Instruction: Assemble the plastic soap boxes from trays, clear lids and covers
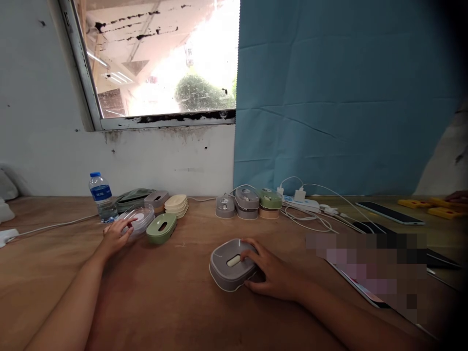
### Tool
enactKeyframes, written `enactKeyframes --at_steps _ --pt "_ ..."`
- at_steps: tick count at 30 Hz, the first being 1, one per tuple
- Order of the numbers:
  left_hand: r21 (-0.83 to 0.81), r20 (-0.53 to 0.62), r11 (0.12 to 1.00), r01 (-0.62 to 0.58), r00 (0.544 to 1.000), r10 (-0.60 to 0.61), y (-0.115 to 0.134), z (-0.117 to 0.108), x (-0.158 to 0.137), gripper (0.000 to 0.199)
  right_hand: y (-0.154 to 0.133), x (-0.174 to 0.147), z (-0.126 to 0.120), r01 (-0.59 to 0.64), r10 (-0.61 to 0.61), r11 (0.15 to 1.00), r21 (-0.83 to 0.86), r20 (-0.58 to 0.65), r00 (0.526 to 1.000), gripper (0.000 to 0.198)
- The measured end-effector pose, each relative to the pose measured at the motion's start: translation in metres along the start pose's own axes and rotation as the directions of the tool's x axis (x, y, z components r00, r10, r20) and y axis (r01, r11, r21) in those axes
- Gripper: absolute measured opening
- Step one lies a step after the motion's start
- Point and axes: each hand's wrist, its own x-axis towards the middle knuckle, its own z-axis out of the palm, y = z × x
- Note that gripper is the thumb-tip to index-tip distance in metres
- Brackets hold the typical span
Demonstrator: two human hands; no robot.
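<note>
A grey oval-cornered box (227,277) with a slot in its top sits on the wooden table in front of me, a cream piece showing in the slot. My right hand (272,273) grips its right end, one finger bent by the slot and the thumb low on the side. Farther left, my left hand (117,234) reaches with fingers apart to the near edge of a clear plastic shell (141,217); whether it presses on the shell is hard to see. Beside that shell lies a green slotted lid (161,229).
Behind stand stacked cream lids (176,204), a grey slotted lid (156,199), a pouch (131,199) and a water bottle (103,199). Grey boxes (247,200) and a green-topped box (270,202) line the back. A power strip (303,204), cables, and a phone (389,213) are right.
</note>
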Motion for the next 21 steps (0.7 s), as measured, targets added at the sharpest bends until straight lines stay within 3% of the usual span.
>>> enactKeyframes --at_steps 4,7,9,12,15,18,21 --pt "0.014 -0.200 0.999 -0.046 0.979 0.048 0.022 -0.003 -0.001 0.036 0.001 0.000 0.000 -0.005 0.005 1.000 0.014 0.009 1.000 0.038" --pt "-0.028 -0.328 0.997 -0.066 0.943 0.053 0.074 -0.003 -0.006 0.034 0.001 0.000 0.000 -0.005 0.005 1.000 0.012 0.018 1.000 0.038" --pt "-0.077 -0.334 0.990 -0.122 0.938 0.090 0.122 0.000 -0.015 0.030 0.002 0.001 0.000 -0.006 0.005 1.000 0.015 0.024 1.000 0.039" --pt "-0.268 -0.179 0.918 -0.292 0.951 0.250 0.193 0.009 -0.034 0.033 0.004 0.000 0.000 0.001 -0.002 1.000 0.031 0.027 1.000 0.040" --pt "-0.457 -0.015 0.799 -0.390 0.902 0.431 0.241 0.019 -0.047 0.051 0.008 -0.001 -0.002 0.013 -0.015 0.999 0.039 0.036 0.999 0.040" --pt "-0.568 0.056 0.762 -0.311 0.909 0.412 0.259 0.025 -0.047 0.065 0.011 -0.002 -0.004 0.019 -0.021 0.999 0.044 0.045 0.999 0.039" --pt "-0.607 0.104 0.754 -0.250 0.916 0.388 0.255 0.025 -0.040 0.081 0.013 -0.003 -0.005 0.013 -0.015 0.999 0.046 0.038 0.999 0.041"
